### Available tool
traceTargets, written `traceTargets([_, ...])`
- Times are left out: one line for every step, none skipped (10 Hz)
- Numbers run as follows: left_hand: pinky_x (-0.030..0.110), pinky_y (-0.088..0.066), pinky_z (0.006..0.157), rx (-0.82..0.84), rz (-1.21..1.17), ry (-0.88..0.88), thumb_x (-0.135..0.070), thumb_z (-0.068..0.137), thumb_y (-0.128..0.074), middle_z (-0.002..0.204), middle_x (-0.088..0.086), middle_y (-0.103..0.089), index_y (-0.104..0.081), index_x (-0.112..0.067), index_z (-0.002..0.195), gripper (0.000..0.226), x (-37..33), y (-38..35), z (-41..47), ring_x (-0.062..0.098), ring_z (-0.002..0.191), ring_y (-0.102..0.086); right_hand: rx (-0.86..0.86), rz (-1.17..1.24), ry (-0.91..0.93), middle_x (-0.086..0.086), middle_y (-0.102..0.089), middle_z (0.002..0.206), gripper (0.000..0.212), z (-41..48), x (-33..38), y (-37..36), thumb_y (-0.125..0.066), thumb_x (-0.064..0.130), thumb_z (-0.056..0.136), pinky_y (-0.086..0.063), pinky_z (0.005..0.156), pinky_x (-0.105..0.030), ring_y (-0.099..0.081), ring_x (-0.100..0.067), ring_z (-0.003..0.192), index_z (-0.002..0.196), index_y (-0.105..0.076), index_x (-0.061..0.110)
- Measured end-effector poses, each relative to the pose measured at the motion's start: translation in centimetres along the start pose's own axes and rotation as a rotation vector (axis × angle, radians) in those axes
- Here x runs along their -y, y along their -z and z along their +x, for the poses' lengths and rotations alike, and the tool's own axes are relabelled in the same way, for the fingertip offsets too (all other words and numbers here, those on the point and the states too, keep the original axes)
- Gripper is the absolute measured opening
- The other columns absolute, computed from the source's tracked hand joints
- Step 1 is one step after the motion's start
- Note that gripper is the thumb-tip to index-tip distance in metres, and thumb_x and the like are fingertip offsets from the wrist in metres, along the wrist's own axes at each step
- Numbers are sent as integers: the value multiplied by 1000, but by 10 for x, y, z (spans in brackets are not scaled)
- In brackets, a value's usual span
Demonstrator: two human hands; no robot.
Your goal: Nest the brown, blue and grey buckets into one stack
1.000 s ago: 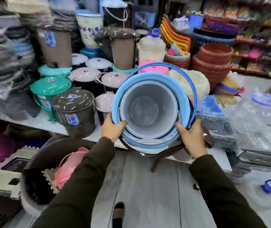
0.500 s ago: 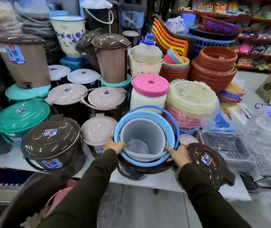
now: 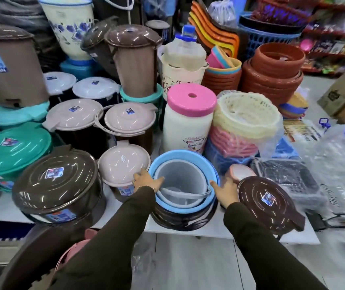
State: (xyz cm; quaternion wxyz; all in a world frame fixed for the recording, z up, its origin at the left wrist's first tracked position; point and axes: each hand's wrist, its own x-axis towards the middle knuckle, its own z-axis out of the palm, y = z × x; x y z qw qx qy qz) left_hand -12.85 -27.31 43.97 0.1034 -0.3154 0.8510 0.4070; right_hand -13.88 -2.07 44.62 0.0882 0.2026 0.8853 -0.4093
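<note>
Brown-lidded, a bin (image 3: 58,185) is set at the left. The blue bucket (image 3: 180,155) is pinched at its rim by the left hand (image 3: 146,182), thumb inward. The grey bucket (image 3: 180,176) is nested inside it, and both are seated in the brown bucket (image 3: 180,218) on the white table (image 3: 123,212). The opposite rim is pinched by the right hand (image 3: 227,190).

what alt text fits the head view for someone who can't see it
A left hand and right hand grip the rim of a blue bucket, with a grey bucket nested inside it and both set in a brown bucket, on a white table. Lidded bins, baskets and pots crowd around.
</note>
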Motion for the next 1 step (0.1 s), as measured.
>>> traceTargets([47, -39, 110, -88, 37, -202, -47, 79, -69, 144, 17, -37, -33, -18, 147, 83, -25, 12, -7, 39, 130, -45, -93, -50, 76, -18, -32, 158, 78, -5, 18, 17, -60, 48, 92, -18, 120, -59, -33, -37, 146, 153, -31, 8])
